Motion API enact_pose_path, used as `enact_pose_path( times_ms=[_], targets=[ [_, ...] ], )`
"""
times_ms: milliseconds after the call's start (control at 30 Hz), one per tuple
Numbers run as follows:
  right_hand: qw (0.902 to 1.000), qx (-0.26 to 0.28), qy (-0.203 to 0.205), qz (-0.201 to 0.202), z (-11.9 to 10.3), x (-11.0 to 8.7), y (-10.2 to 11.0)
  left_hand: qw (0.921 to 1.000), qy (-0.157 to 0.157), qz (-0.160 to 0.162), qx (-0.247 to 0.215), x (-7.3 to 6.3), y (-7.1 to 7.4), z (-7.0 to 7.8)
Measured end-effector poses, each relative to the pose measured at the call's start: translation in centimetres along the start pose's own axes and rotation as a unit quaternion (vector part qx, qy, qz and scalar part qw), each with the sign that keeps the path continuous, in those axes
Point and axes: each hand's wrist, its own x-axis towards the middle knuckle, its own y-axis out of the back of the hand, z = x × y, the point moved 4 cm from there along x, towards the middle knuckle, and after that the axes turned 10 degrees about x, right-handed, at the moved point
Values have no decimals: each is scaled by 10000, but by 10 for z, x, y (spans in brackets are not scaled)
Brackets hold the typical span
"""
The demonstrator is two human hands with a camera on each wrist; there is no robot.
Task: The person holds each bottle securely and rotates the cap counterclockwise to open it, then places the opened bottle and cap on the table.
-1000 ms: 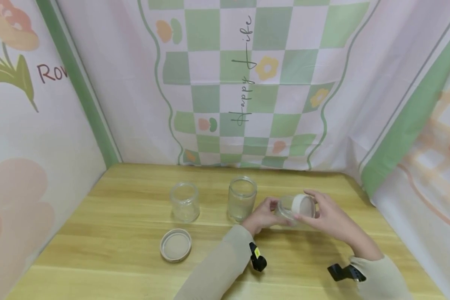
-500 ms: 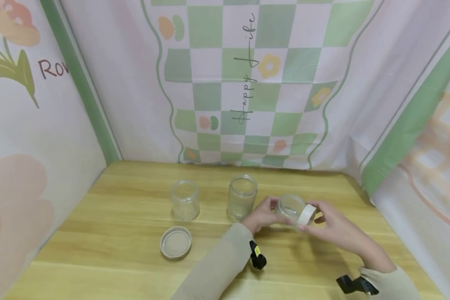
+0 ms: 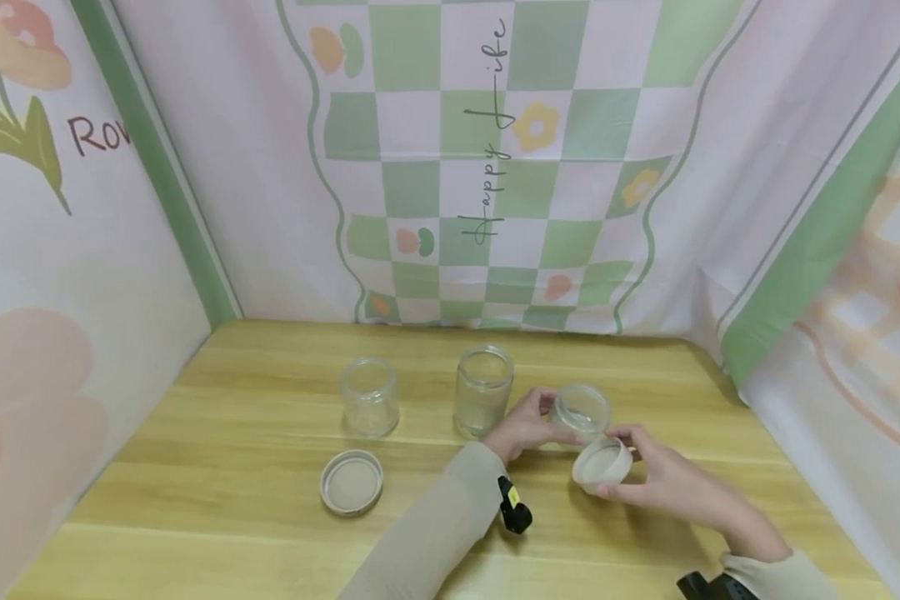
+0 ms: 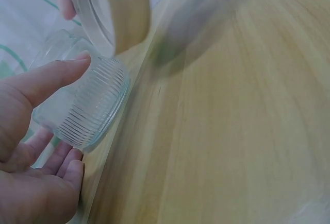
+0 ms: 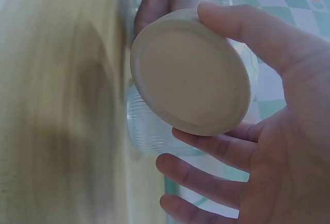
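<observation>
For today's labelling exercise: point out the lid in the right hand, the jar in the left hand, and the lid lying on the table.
held lid (image 5: 193, 77), right wrist view, inner face.
ribbed jar (image 4: 93, 108), left wrist view, ribbed wall.
loose lid (image 3: 352, 483), head view, centre.

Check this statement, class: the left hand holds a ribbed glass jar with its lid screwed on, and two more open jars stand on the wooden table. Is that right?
Not quite. The lid is off, held in the right hand beside the ribbed glass jar; the head view shows the jar's mouth open. The left hand does hold that jar, and two more open jars stand on the wooden table.
</observation>
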Motion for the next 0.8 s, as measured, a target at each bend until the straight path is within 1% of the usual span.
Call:
enact_pose_path(
  times_ms=[200,333,467,533,667,800],
  targets=[
    [9999,-103,-124,3,8,-6,-8,10000,2,14,-30,2,-1,-1],
    [9998,-182,-1,-103,12,-8,-13,10000,-2,40,-32,4,-2,-1],
    [9987,-286,324,-260,16,-8,-18,10000,50,37,1,4,-2,-1],
    [9977,-374,495,-269,16,-8,-20,9999,86,42,34,3,-1,0],
    [9939,-747,813,-89,15,-6,-25,9999,133,64,26,2,-1,1],
    [9840,-1340,1159,193,13,-6,-32,9999,90,83,-25,0,-1,1]
  ],
)
